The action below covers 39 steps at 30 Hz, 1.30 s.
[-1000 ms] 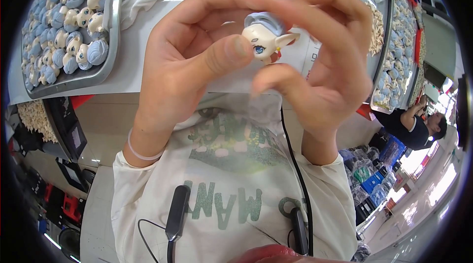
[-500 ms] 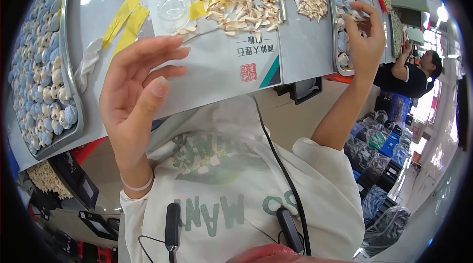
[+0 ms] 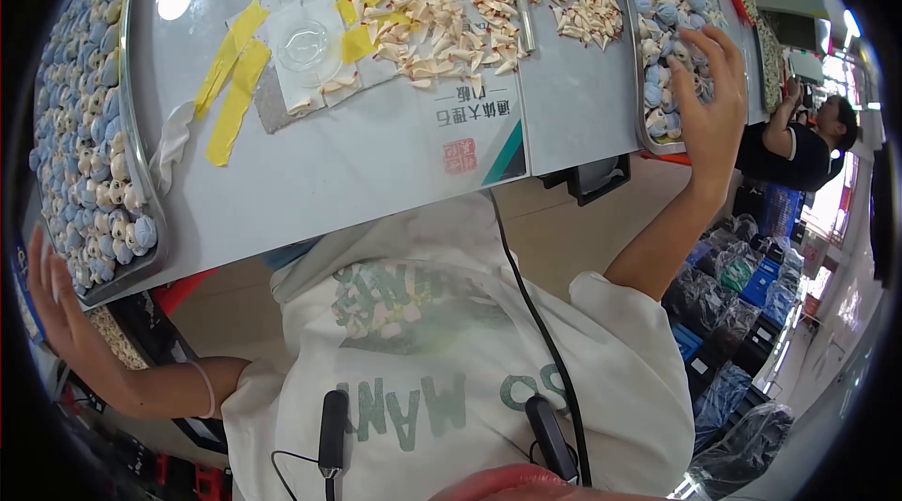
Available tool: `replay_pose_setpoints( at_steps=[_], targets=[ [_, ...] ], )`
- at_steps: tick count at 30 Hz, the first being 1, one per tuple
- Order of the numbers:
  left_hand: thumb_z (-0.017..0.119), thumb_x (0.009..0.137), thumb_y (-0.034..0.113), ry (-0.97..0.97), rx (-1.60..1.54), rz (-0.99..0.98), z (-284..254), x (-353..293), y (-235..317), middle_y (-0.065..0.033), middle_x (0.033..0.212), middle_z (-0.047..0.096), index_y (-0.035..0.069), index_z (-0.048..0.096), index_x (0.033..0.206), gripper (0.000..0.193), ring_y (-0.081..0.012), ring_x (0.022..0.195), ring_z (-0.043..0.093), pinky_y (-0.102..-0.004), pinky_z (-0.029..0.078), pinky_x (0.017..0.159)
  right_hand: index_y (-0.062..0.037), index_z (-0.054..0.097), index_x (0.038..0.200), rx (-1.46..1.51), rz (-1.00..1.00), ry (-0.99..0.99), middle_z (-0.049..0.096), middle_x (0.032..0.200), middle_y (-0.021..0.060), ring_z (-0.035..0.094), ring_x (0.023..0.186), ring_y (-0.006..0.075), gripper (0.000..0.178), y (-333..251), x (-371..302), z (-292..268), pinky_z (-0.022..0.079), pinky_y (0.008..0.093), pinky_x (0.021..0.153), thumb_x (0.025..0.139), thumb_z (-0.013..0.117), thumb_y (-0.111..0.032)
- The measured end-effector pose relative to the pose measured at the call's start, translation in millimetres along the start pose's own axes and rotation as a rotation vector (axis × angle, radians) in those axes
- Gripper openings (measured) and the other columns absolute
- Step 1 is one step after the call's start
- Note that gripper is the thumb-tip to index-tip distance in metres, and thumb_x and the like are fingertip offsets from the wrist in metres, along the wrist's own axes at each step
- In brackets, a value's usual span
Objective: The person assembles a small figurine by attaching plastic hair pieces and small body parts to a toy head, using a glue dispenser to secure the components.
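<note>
- Under the right hand (image 3: 705, 97), a metal tray of small blue-and-cream toy heads (image 3: 669, 3) is seen; the fingers are spread and laid over the near end of the tray, and whether a piece is pinched beneath them cannot be told, since the palm side is hidden
- At the far lower left, the left hand (image 3: 56, 299) is shown open with fingers spread, nothing held in it; its outer edge is cut off by the dark rim of the view
- Just beside and above the left hand, a second tray of finished toy heads (image 3: 89, 154) is placed, its near corner close to the fingertips but apart from them
- Between the two hands, well away from both, a heap of small cream ear pieces (image 3: 442, 3) is spread on the grey table (image 3: 376, 172), with a clear round dish (image 3: 305, 46) and strips of yellow tape (image 3: 235, 83) nearer the left side
- Beyond the right hand, another person in a dark top (image 3: 799, 149) is partly visible, blurred by the curve of the lens
</note>
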<state>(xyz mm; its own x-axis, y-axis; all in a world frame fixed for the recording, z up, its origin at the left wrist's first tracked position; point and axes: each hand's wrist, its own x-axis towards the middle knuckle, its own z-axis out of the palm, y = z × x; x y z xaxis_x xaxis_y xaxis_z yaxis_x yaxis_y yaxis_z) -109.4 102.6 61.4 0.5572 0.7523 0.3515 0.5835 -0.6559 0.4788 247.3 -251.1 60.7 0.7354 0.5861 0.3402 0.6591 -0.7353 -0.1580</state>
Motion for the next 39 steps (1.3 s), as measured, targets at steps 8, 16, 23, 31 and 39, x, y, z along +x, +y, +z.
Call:
replay_pose_setpoints(
  at_steps=[8,16,23,31,39],
  targets=[
    [0.048,0.085,0.033,-0.206,0.208,-0.198,30,-4,-2,-0.0104,0.113,0.046,0.013,0.045,0.12,0.04,-0.0156,0.087,0.05,-0.0281,0.041,0.078,-0.0066,0.059,0.093,0.203,-0.254,-0.033,0.056,0.095,0.0086,0.052,0.088,0.0262,0.023,-46,10,32,0.041,0.0313,0.076,0.072,0.054,-0.001],
    [0.05,0.084,0.022,-0.177,0.281,0.049,42,2,13,-0.0115,0.113,0.043,0.013,0.049,0.114,0.032,-0.0235,0.097,0.049,-0.0313,0.042,0.076,-0.0012,0.058,0.082,0.224,-0.229,-0.09,0.057,0.081,0.011,0.054,0.073,0.0273,0.011,-56,27,45,0.042,0.0309,0.066,0.072,0.053,-0.001],
    [0.055,0.078,0.013,-0.194,0.013,0.17,41,10,17,-0.0095,0.102,0.05,0.007,0.054,0.102,0.024,-0.0263,0.09,0.051,-0.0292,0.041,0.074,0.0016,0.057,0.079,0.184,-0.158,-0.046,0.057,0.077,0.0097,0.055,0.068,0.0197,0.008,-56,24,43,0.043,0.0268,0.065,0.072,0.055,0.001],
    [0.056,0.073,0.003,-0.269,-0.078,-0.142,20,7,9,-0.0063,0.091,0.054,0.004,0.056,0.094,0.021,-0.0169,0.078,0.052,-0.026,0.041,0.066,0.0022,0.058,0.084,0.239,-0.106,0.026,0.058,0.081,0.0075,0.053,0.072,0.0143,0.012,-59,28,42,0.042,0.0237,0.068,0.072,0.055,0.004],
    [0.057,0.076,0.005,-0.121,-0.188,-0.197,24,-1,-9,-0.0055,0.083,0.054,0.002,0.056,0.092,0.017,-0.0125,0.073,0.051,-0.022,0.04,0.061,0.0025,0.057,0.088,0.525,0.057,0.079,0.056,0.085,0.0047,0.05,0.078,0.01,0.011,-57,23,39,0.04,0.0205,0.069,0.078,0.053,0.002]
  ],
)
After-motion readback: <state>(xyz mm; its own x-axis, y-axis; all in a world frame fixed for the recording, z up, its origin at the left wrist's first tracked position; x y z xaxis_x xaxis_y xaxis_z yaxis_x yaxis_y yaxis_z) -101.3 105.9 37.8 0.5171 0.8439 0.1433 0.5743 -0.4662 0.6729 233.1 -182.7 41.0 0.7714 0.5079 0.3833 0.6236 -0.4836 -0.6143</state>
